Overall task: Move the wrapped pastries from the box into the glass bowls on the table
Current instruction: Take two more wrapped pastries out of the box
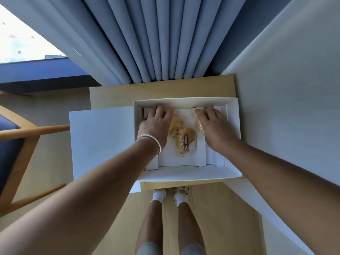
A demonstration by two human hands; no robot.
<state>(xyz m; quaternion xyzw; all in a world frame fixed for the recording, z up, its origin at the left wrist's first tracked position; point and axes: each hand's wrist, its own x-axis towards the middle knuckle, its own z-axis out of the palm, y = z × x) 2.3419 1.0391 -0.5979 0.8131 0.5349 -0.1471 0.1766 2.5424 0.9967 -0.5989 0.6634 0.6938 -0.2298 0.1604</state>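
1. The white box (pixel 185 173) is sitting open on the small wooden table (pixel 128 92); it is the landmark for every entry here. Its lid (pixel 101 140) is lying flat, touching its left side.
2. No glass bowls are showing in this view, so you cannot yet tell which way the carry out of the box will be going.
3. Your left hand (pixel 154 124) is reaching into the box's far-left part, fingers spread and lying flat. Whether it is gripping anything underneath, you cannot tell.
4. Your right hand (pixel 215 126) is reaching into the box's far-right part, curling over a wrapped pastry (pixel 199 125) that is peeking out at its left edge. It looks to be holding it, though the fingertips are hidden.
5. The labelled pastry (pixel 184 142) is lying in the box's middle compartment, between your two hands and nearer you than both, long axis running roughly near-to-far.
6. Another pastry (pixel 174 124) is lying just beyond it, touching your left hand, so the left is likely the nearer one for that pick.
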